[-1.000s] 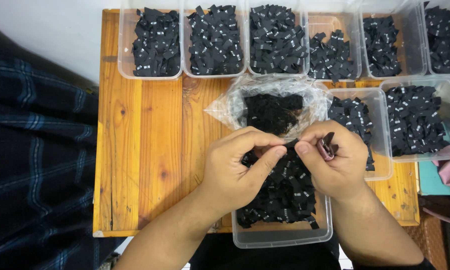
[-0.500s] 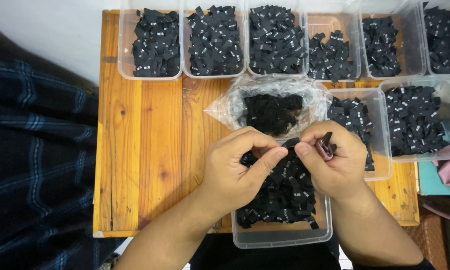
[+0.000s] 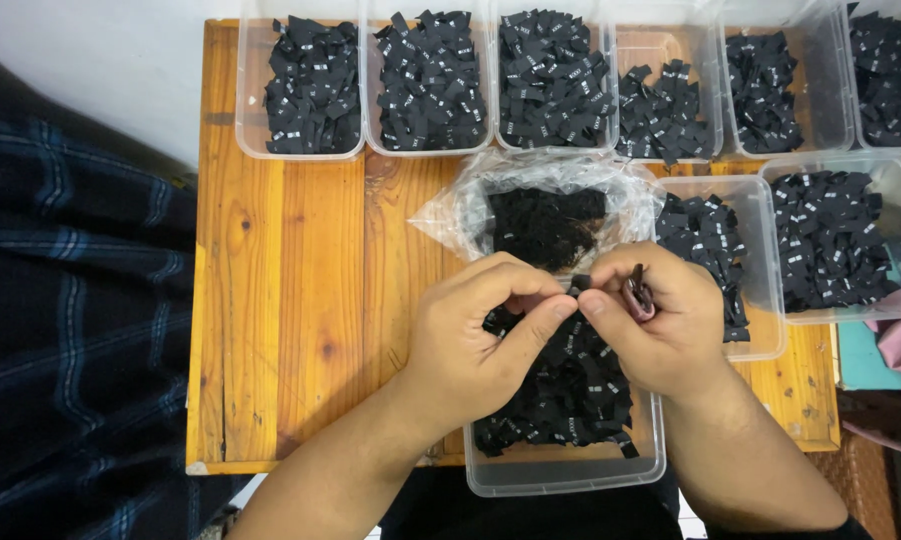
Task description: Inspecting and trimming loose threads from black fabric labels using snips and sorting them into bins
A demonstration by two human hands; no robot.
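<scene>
A: Starting at nine o'clock, bare wood of the bench [image 3: 300, 300], then the left hand [image 3: 475, 345], its grip pinched on a small black label [image 3: 579, 283] at centre.

B: And the right hand [image 3: 660, 325] meets it from three o'clock, its grip closed on that same label, a small dark tool [image 3: 638, 295] tucked in the fingers.

A: Below both, at six o'clock, a clear tub [image 3: 560, 470] of black labels.

B: At twelve, a plastic bag [image 3: 545, 215] of more.
</scene>
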